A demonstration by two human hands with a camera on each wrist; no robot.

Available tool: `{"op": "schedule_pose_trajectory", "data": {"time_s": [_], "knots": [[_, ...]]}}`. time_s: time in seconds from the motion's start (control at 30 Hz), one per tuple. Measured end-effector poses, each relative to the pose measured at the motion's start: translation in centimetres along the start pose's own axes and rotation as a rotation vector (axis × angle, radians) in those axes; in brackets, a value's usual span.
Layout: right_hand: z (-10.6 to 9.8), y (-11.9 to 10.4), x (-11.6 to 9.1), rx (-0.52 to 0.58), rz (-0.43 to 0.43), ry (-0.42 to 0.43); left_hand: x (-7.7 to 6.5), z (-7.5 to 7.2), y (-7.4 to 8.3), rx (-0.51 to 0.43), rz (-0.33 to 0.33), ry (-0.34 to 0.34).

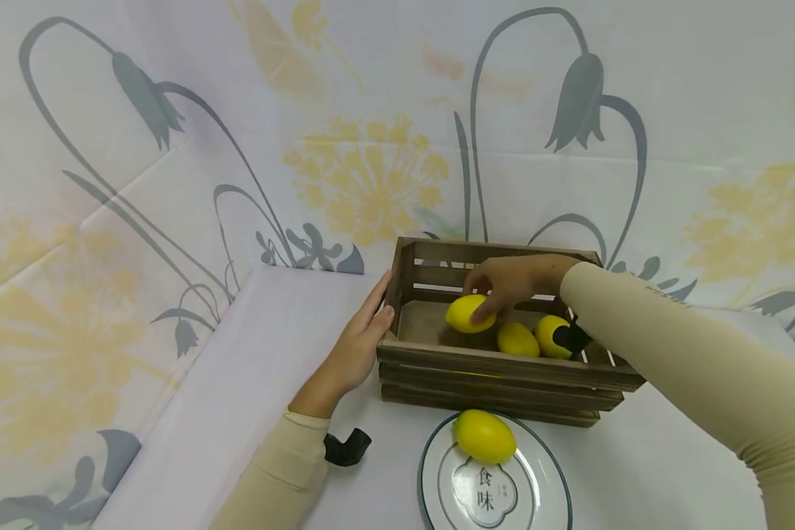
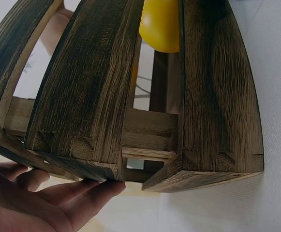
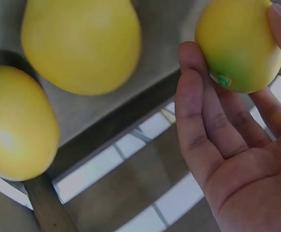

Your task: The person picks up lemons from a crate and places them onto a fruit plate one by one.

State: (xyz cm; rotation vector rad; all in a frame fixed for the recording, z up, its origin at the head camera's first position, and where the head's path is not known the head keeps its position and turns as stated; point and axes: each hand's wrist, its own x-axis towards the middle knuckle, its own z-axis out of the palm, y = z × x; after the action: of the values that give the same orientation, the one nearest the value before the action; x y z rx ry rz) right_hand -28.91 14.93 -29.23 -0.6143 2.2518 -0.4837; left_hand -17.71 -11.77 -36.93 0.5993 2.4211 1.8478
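Inside the slatted dark-wood crate (image 1: 503,361), my right hand (image 1: 511,281) grips a yellow lemon (image 1: 465,314) between thumb and fingers. The right wrist view shows that lemon (image 3: 239,43) with its green stem end toward the palm. To its right in the crate lie a second lemon (image 1: 518,341) and a third lemon (image 1: 551,336), the latter partly covered by the black wrist camera. My left hand (image 1: 356,346) rests against the crate's left end, its fingers (image 2: 89,205) straight along the wood.
In front of the crate stands a white plate (image 1: 548,475) with a dark rim and printed characters, bearing one lemon (image 1: 485,437). The table (image 1: 271,331) has a white cover. A flower-patterned cloth (image 1: 371,88) rises behind and on the left.
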Motion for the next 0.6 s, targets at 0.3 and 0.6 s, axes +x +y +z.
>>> {"op": "schedule_pose_trajectory", "data": {"time_s": [0.3,0.6], "knots": [[-1.1,-0.9,-1.7,0.130,-0.026,0.072,0.2,0.0,0.0,0.012,-0.006,0.009],[-1.5,-1.1,-3.0,0.051,-0.070,0.105,0.1,0.1,0.2,0.016,-0.012,0.004]]}}
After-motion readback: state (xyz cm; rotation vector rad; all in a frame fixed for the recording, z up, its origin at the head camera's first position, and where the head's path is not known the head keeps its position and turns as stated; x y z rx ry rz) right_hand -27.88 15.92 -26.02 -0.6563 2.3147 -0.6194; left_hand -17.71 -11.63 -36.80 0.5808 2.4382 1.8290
